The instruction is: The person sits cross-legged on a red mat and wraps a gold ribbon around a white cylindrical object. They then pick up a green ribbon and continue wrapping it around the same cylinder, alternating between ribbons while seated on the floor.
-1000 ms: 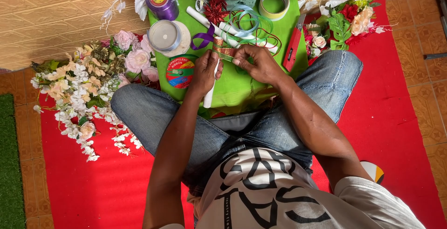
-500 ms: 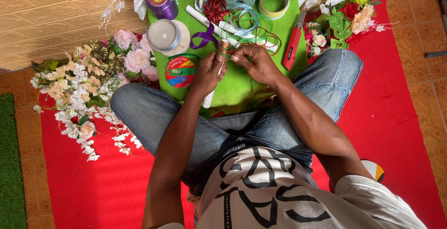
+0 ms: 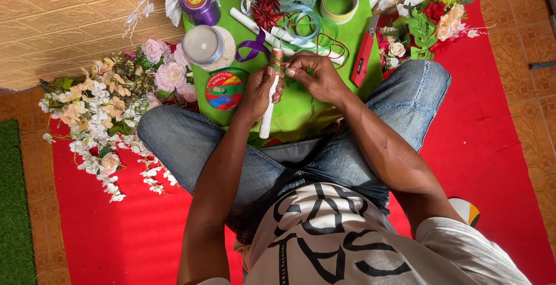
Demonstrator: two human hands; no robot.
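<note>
Left hand [image 3: 258, 91] grips a white stick [image 3: 267, 108] above the green mat [image 3: 301, 111]; right hand [image 3: 315, 76] fingers pinch the ribbon wrap [image 3: 278, 60] at its top; slackened pinch would likely unwind the wrap; nearby green ribbon [image 3: 307, 27] could snag.

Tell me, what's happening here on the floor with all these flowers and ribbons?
A person sits cross-legged on a red mat, working over a green cloth. The left hand holds a white stick upright, while the right hand pinches a band of patterned ribbon wound around the stick's top. Around them lie ribbon spools, a roll of tape, a red utility knife and heaps of artificial flowers.
</note>
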